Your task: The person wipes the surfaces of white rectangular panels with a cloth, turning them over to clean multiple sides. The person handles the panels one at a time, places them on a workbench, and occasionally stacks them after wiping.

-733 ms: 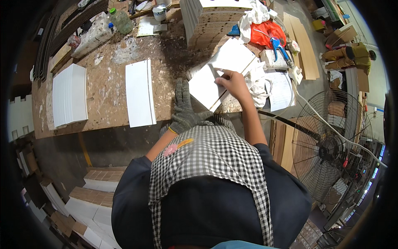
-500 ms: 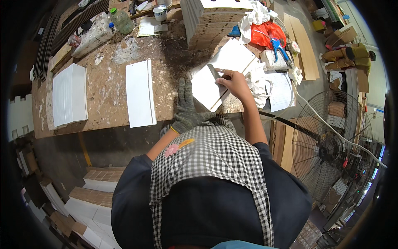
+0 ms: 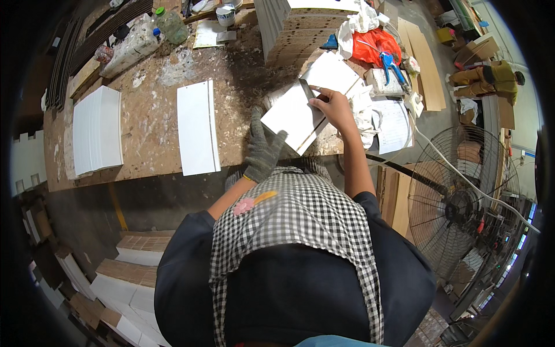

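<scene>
1. White panel lies tilted at the near edge of the wooden surface, on top of a second white panel beneath it.
2. Left hand, in a grey glove, fingers spread flat, presses the white panel's near corner; grips nothing.
3. Right hand, bare, closed around a flat metal blade set against the white panel's far edge.
4. Left of the white panel: single narrow white board, then a white stack further left.
5. Beyond the white panel: red bag, blue-handled tool.
6. Right of the white panel: floor fan, off the surface.
</scene>
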Demonstrator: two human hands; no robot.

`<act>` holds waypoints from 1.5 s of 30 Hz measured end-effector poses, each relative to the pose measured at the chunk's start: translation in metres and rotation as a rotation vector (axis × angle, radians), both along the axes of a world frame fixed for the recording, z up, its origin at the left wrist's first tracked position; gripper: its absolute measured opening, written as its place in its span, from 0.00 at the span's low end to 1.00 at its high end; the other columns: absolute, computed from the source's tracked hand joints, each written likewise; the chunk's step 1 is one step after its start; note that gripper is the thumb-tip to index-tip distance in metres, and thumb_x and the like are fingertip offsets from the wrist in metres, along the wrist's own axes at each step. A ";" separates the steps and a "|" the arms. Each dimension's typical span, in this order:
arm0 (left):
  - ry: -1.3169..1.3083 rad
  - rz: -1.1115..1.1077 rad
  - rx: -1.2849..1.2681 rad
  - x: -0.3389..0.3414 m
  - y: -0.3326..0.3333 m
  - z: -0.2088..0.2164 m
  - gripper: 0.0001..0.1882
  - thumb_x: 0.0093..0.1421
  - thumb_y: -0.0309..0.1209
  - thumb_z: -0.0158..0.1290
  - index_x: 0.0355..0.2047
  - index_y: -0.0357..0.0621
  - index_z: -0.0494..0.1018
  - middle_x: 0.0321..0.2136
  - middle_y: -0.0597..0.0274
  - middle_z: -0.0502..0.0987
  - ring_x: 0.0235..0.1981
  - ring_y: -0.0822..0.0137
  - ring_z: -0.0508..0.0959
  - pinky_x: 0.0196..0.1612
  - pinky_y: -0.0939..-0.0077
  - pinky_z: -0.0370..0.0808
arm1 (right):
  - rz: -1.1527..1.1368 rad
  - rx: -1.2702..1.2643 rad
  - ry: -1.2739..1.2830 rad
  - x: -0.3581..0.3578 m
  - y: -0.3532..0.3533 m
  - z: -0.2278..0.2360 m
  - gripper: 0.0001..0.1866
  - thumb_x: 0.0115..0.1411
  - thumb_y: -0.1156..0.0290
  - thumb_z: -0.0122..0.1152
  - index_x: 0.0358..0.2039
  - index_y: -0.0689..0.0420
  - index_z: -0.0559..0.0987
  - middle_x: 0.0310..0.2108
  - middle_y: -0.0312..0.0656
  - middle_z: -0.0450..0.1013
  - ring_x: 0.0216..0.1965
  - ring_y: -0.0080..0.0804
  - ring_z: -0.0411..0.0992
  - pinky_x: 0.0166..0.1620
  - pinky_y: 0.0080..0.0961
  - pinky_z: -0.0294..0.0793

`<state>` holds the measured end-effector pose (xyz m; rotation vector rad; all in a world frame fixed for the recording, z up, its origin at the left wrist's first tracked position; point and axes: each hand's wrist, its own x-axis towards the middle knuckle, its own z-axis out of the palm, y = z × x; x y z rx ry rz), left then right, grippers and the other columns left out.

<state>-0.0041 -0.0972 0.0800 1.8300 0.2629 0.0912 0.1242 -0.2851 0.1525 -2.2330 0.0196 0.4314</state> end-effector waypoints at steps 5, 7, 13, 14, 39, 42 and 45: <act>0.110 -0.031 -0.212 0.007 0.011 -0.007 0.38 0.68 0.43 0.52 0.69 0.37 0.51 0.65 0.43 0.59 0.65 0.52 0.61 0.67 0.57 0.60 | 0.100 0.103 0.073 -0.013 0.002 0.000 0.19 0.58 0.72 0.68 0.50 0.61 0.82 0.27 0.41 0.80 0.27 0.21 0.74 0.34 0.23 0.73; 0.092 -0.023 -0.197 0.007 0.011 -0.008 0.36 0.68 0.43 0.51 0.69 0.38 0.53 0.63 0.43 0.61 0.63 0.52 0.64 0.65 0.57 0.62 | 0.084 0.060 0.076 -0.012 0.005 0.007 0.18 0.58 0.72 0.68 0.49 0.61 0.82 0.27 0.41 0.80 0.27 0.22 0.74 0.34 0.23 0.74; 0.131 -0.008 -0.158 0.009 0.010 0.006 0.36 0.68 0.43 0.50 0.69 0.38 0.54 0.60 0.43 0.65 0.60 0.52 0.68 0.61 0.58 0.66 | 0.106 0.075 0.101 -0.023 0.010 0.001 0.22 0.59 0.72 0.67 0.55 0.57 0.80 0.28 0.41 0.81 0.28 0.23 0.76 0.37 0.23 0.75; 0.126 -0.007 -0.156 0.009 0.010 0.005 0.36 0.68 0.44 0.50 0.69 0.38 0.53 0.60 0.43 0.66 0.59 0.52 0.68 0.61 0.58 0.67 | 0.111 0.043 0.086 -0.022 0.010 0.006 0.22 0.59 0.72 0.67 0.55 0.56 0.80 0.28 0.41 0.81 0.28 0.22 0.76 0.37 0.23 0.76; 0.242 -0.111 -0.474 0.013 0.019 -0.014 0.35 0.68 0.41 0.49 0.69 0.40 0.50 0.55 0.43 0.69 0.53 0.59 0.72 0.55 0.64 0.71 | 0.046 -0.025 0.066 0.013 -0.017 -0.010 0.23 0.55 0.66 0.70 0.53 0.54 0.81 0.30 0.47 0.81 0.29 0.29 0.77 0.39 0.28 0.75; 0.251 -0.122 -0.356 0.016 0.021 -0.003 0.34 0.68 0.42 0.49 0.68 0.41 0.53 0.54 0.46 0.70 0.53 0.58 0.71 0.56 0.64 0.70 | -0.105 -0.045 -0.119 0.060 -0.047 -0.036 0.20 0.56 0.67 0.69 0.50 0.56 0.83 0.26 0.43 0.79 0.26 0.28 0.75 0.35 0.27 0.74; 0.262 -0.117 -0.347 0.015 0.022 0.000 0.34 0.68 0.42 0.50 0.68 0.41 0.53 0.54 0.47 0.70 0.53 0.58 0.71 0.57 0.63 0.69 | -0.109 -0.146 -0.242 0.088 -0.063 -0.048 0.20 0.56 0.71 0.70 0.50 0.56 0.83 0.25 0.39 0.77 0.25 0.24 0.72 0.32 0.24 0.72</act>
